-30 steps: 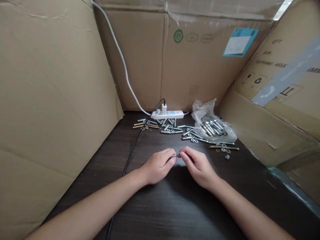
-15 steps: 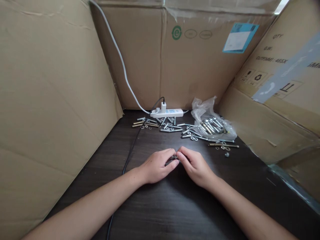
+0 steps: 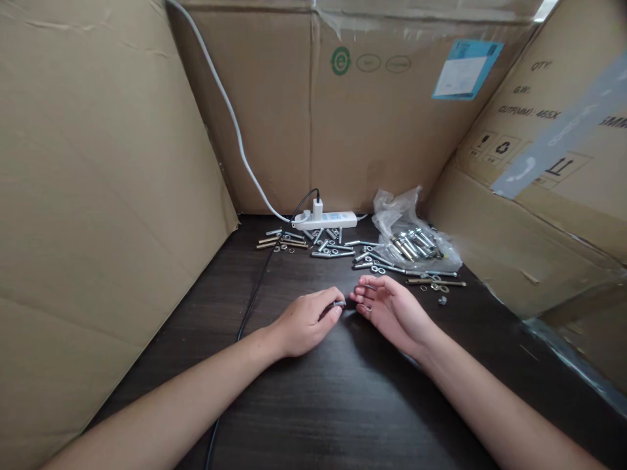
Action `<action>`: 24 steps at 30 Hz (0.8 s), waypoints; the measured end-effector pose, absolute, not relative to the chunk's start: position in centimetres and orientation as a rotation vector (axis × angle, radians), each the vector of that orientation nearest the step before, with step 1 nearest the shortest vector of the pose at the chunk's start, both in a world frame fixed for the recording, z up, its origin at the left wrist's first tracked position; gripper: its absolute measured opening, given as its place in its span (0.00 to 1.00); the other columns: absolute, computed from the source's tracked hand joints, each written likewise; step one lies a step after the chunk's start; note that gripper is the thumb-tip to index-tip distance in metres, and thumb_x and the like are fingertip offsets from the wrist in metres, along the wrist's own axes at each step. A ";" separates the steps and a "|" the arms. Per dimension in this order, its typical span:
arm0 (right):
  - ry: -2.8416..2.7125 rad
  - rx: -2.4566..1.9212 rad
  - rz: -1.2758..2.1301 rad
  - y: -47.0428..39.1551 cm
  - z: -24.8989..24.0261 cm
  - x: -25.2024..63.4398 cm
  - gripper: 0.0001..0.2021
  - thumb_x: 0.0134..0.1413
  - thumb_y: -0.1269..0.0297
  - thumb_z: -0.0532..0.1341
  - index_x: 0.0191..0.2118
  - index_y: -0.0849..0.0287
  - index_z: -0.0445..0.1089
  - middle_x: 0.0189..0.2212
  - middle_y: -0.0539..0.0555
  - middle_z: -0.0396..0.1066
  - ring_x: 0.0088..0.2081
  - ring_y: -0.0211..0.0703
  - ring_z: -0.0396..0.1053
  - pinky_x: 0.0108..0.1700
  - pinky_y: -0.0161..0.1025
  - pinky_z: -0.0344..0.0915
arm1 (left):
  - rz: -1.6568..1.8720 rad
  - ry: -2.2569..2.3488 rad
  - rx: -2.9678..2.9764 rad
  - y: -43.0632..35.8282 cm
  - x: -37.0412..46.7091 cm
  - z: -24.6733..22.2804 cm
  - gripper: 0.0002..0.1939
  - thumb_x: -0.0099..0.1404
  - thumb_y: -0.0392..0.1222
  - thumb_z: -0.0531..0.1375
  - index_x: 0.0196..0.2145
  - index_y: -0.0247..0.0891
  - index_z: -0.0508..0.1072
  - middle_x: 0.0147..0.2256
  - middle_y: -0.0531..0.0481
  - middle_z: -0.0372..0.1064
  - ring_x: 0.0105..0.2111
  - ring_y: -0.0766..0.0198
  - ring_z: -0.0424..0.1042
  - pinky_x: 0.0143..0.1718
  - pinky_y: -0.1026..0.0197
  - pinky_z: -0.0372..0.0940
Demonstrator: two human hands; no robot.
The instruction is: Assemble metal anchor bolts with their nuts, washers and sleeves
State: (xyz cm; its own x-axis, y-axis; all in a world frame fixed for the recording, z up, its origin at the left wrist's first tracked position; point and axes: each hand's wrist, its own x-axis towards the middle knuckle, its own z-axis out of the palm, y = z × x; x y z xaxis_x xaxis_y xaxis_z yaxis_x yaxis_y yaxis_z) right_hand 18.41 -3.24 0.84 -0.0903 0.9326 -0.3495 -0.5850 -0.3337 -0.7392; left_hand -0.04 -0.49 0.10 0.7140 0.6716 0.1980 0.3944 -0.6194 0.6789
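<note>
My left hand is closed around an expansion bolt. Only its threaded tip shows between thumb and index finger; the fingers hide the remainder. Just to the right, my right hand is turned palm upward with its fingers loosely curled, apart from the bolt tip. Against those fingers lies a small metal washer, shaped like a thin ring. Both hands are low over the dark table.
Loose bolts, sleeves, nuts and washers lie along the back. A clear plastic bag holds several bolts. Behind stands a white power strip. A black cable crosses on the left. Cardboard walls enclose the table.
My right hand has drawn away from the bolt and rolled palm up, its fingers loosening. The bolt's threaded tip now shows in my left hand, which stays almost in place.
</note>
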 end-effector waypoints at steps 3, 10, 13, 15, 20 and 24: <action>-0.419 -0.877 1.747 -3.6 1.2 18.0 0.06 0.49 0.63 0.58 0.27 0.60 0.68 0.27 0.53 0.69 0.35 0.41 0.68 0.41 0.37 0.62 | 0.582 0.749 2.392 -0.6 -0.1 0.2 0.09 0.68 0.38 0.46 0.41 0.39 0.66 0.38 0.51 0.68 0.37 0.65 0.67 0.41 0.63 0.61; -0.441 -0.752 1.788 -4.8 1.3 16.7 0.09 0.50 0.59 0.57 0.30 0.58 0.70 0.32 0.53 0.72 0.34 0.41 0.67 0.39 0.38 0.61 | 0.442 0.753 2.763 -1.0 0.2 0.5 0.12 0.69 0.44 0.47 0.43 0.41 0.68 0.40 0.49 0.68 0.40 0.61 0.68 0.42 0.60 0.63; -0.471 -0.762 1.777 -5.2 1.3 16.3 0.09 0.49 0.58 0.58 0.32 0.57 0.70 0.34 0.53 0.72 0.36 0.43 0.66 0.39 0.40 0.61 | 0.364 0.781 2.878 -1.2 0.4 0.4 0.13 0.69 0.47 0.48 0.40 0.40 0.68 0.38 0.50 0.68 0.38 0.61 0.69 0.40 0.59 0.64; -0.499 -0.765 1.765 -5.3 1.3 16.0 0.08 0.49 0.58 0.58 0.32 0.56 0.70 0.35 0.53 0.72 0.38 0.45 0.66 0.40 0.41 0.60 | 0.346 0.779 2.916 -1.2 0.5 0.2 0.12 0.69 0.47 0.48 0.40 0.40 0.68 0.37 0.51 0.69 0.39 0.60 0.69 0.39 0.58 0.64; -0.596 -0.769 1.735 -5.6 1.3 15.7 0.09 0.50 0.58 0.58 0.34 0.56 0.70 0.36 0.52 0.71 0.40 0.44 0.65 0.45 0.42 0.59 | 0.366 0.766 2.954 -1.2 0.5 0.2 0.10 0.68 0.45 0.49 0.41 0.40 0.67 0.37 0.51 0.69 0.39 0.61 0.69 0.39 0.59 0.64; -0.661 -0.785 1.707 -5.8 1.3 15.6 0.09 0.49 0.57 0.59 0.34 0.55 0.70 0.36 0.51 0.70 0.41 0.44 0.65 0.45 0.41 0.59 | 0.404 0.747 2.958 -1.2 0.5 0.2 0.09 0.66 0.44 0.51 0.37 0.39 0.68 0.36 0.50 0.70 0.38 0.61 0.70 0.38 0.60 0.63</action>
State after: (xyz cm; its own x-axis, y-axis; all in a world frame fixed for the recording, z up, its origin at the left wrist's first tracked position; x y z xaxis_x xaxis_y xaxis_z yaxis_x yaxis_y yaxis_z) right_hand 15.59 -5.76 1.28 -0.1899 0.9665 -0.1727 -0.5980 -0.2533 -0.7604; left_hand 0.50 -1.20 0.23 0.8479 0.4744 0.2366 0.4574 -0.8803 0.1257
